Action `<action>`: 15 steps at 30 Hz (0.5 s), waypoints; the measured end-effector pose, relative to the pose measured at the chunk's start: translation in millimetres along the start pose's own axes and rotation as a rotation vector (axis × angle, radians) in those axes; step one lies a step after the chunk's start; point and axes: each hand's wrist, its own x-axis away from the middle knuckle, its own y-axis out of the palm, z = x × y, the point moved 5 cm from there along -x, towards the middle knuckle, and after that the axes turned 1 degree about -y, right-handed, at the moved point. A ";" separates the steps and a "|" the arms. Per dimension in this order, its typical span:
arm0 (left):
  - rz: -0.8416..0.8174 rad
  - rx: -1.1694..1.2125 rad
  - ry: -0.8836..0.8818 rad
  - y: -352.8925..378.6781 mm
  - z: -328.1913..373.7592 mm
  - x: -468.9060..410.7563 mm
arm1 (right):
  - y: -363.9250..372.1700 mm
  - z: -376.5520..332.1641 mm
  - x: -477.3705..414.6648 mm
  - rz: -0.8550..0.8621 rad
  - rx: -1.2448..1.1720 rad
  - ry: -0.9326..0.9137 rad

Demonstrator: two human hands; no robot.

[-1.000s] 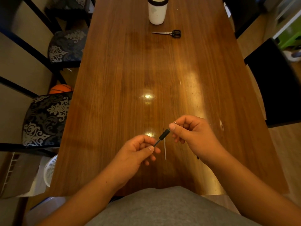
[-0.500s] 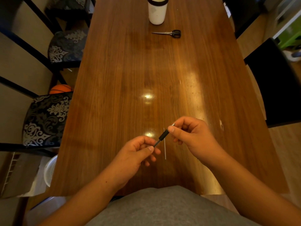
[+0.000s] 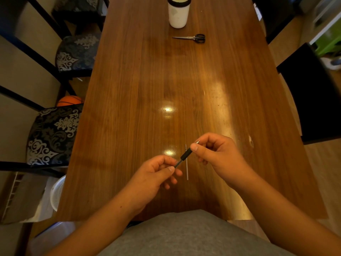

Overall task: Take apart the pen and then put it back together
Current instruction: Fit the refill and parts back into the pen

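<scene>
A dark pen (image 3: pixel 185 155) with a black rubber grip slants between both hands, just above the near part of the wooden table (image 3: pixel 140 93). My left hand (image 3: pixel 153 179) pinches its lower barrel end between thumb and fingers. My right hand (image 3: pixel 218 154) pinches the upper end, where the metal tip (image 3: pixel 198 141) pokes out past the thumb. A thin pale refill (image 3: pixel 186 166) lies flat on the table beneath the pen, pointing away from me.
Black-handled scissors (image 3: pixel 191 37) and a white tumbler (image 3: pixel 178 12) with a dark band stand at the far end. Patterned chairs (image 3: pixel 53 133) line the left side, a black chair (image 3: pixel 311 93) the right. An orange ball (image 3: pixel 69 101) sits on the floor.
My right hand has edged slightly left and its fingers have shifted on the tip end, which now shows more. The left hand and the refill have stayed put.
</scene>
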 end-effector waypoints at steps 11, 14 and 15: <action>0.023 -0.017 0.002 -0.3 0.9 3.2 | 0.9 1.6 0.0 -0.023 0.026 0.011; 0.019 -0.022 -0.003 -0.6 0.7 4.5 | 2.0 1.2 1.2 -0.023 0.023 0.002; 0.018 -0.022 -0.005 -0.6 0.8 4.7 | 2.3 1.4 1.6 -0.027 0.021 0.006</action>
